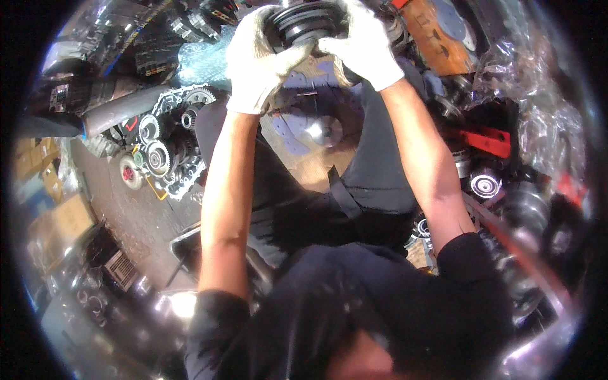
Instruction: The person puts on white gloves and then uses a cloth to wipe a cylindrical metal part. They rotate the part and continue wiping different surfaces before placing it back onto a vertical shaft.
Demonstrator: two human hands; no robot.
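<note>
Both arms are stretched out ahead. The left hand (256, 60), in a white glove, is closed around the left side of a black grooved pulley (308, 24); the right hand (364, 47), gloved too, clamps its right side, thumb across the front. The pulley sits at the top of view, between the palms. Lower left, an open gearbox (166, 147) lies on the floor (126, 209). To the right rests a red bracket (486, 140).
</note>
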